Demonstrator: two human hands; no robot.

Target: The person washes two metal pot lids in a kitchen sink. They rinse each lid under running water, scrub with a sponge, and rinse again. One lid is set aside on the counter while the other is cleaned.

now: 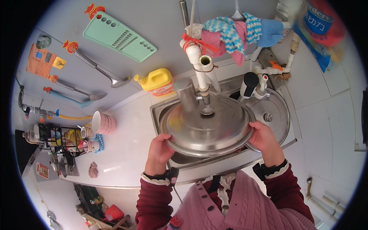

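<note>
A large domed stainless steel pot lid (198,135) is held tilted between my two hands above the sink (184,158). My left hand (159,151) grips its left rim, thumb on top and fingers underneath. Opposite it, my right hand (262,136) holds the right rim in the same way. The tap (204,98) points down just over the lid's upper middle, where a pale patch shows; whether that is running water or a knob, I cannot tell. Most of the sink basin is hidden under the lid. To the right lies another round steel lid or basin cover (276,105).
White pipes (198,66) rise behind the sink, beneath hanging cloths (227,34). A yellow jug (156,82) stands at the back left. Stacked pink bowls (105,123), a rack (64,135) and a crumpled cloth (93,169) are on the left counter. A green grater (119,36) hangs above.
</note>
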